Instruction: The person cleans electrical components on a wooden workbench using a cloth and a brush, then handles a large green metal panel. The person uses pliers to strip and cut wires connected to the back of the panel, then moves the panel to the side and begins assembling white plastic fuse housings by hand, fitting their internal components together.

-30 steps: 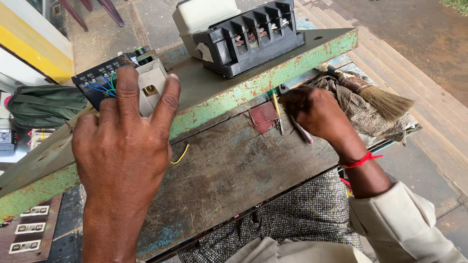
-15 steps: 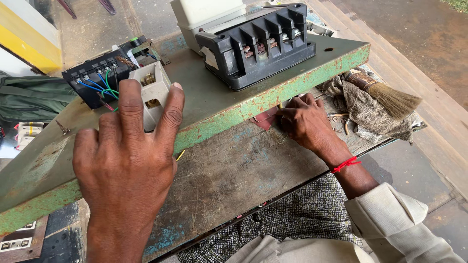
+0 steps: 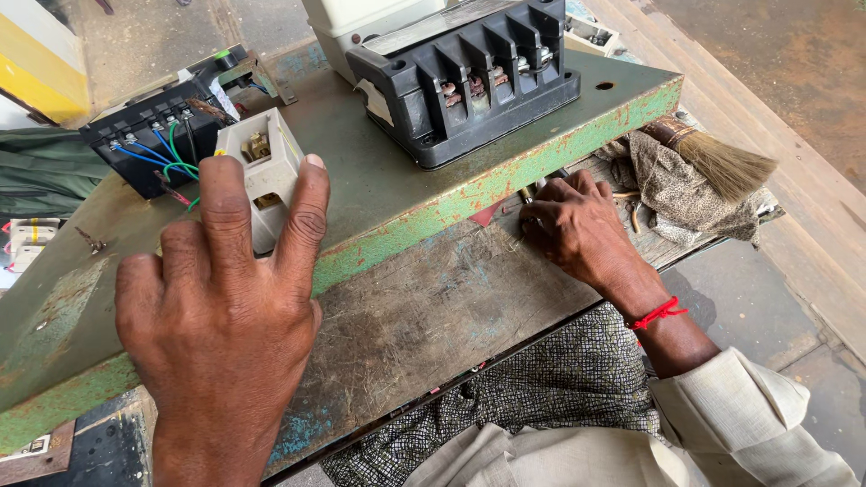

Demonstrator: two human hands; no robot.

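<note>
Change: since the earlier frame the right hand (image 3: 577,230) has slid in under the green front edge of the raised surface (image 3: 379,194); the left hand (image 3: 221,316) has come nearer the small white housing (image 3: 262,176), and the view has shifted closer.
Left hand: flat, fingers spread, gripping nothing; index and middle fingertips rest at the white housing near the front-left edge of the raised surface.
Right hand: curled knuckles-up, fingers tucked beneath the green lip; a slim metal piece shows at the fingertips, but I cannot tell whether it is pinched; a red thread circles the wrist.
White housing: boxy moulded plastic, open face toward the viewer, brass parts inside; long axis upright.
Black terminal block (image 3: 469,81): ribbed moulded plastic, screw terminals in slots; long axis parallel to the front edge, toward the right corner.
Wired black unit (image 3: 149,144): at the far-left edge; blue and green leads loop out of it.
Raised surface: dull green-painted metal, rusted and chipped along the lip.
Lower surface (image 3: 433,316): scratched grey wood with traces of blue paint.
Brush (image 3: 717,162): straw bristles fanned rightward, lying on a rumpled patterned rag (image 3: 672,194) at the right edge.
</note>
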